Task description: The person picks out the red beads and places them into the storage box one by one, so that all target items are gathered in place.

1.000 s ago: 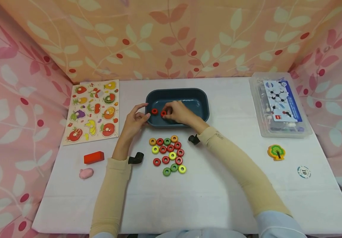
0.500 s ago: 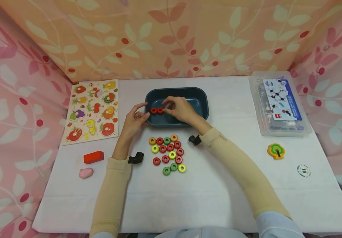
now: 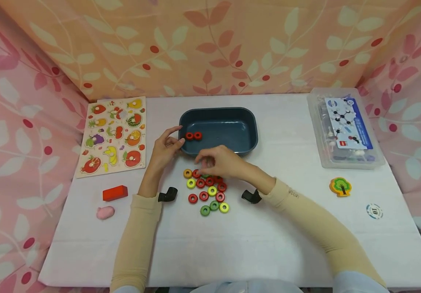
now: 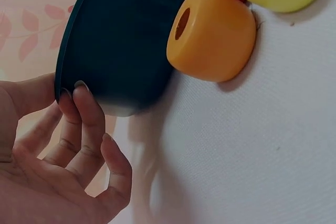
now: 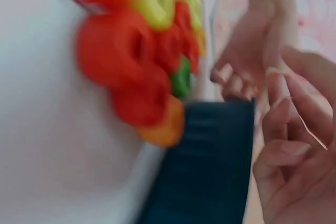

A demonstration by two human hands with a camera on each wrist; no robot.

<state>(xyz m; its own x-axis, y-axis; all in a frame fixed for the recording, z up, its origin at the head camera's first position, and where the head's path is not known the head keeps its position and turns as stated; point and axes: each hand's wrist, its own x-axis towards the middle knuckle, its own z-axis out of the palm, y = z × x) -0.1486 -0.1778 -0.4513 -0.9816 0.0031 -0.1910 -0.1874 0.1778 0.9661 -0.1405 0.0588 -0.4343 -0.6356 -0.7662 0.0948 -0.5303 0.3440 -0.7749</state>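
Note:
A dark blue-grey tub stands at the back middle of the table, with two red ring beads side by side at its left end. My left hand pinches the tub's left rim; the left wrist view shows the fingertips against its wall. Over the far edge of a cluster of red, yellow, green and orange ring beads hovers my right hand, its fingers loosely bent and partly covering some of them. Nothing shows between those fingers in the right wrist view.
At left lie a fruit puzzle board, a red block and a pink pig figure. To the right are a clear plastic case with a molecule-picture label, a tree-shaped piece and a round chip.
My right hand set a red ring bead beside the other in the tub, let go, and came back toward me over the loose beads. My left hand stayed at the rim.

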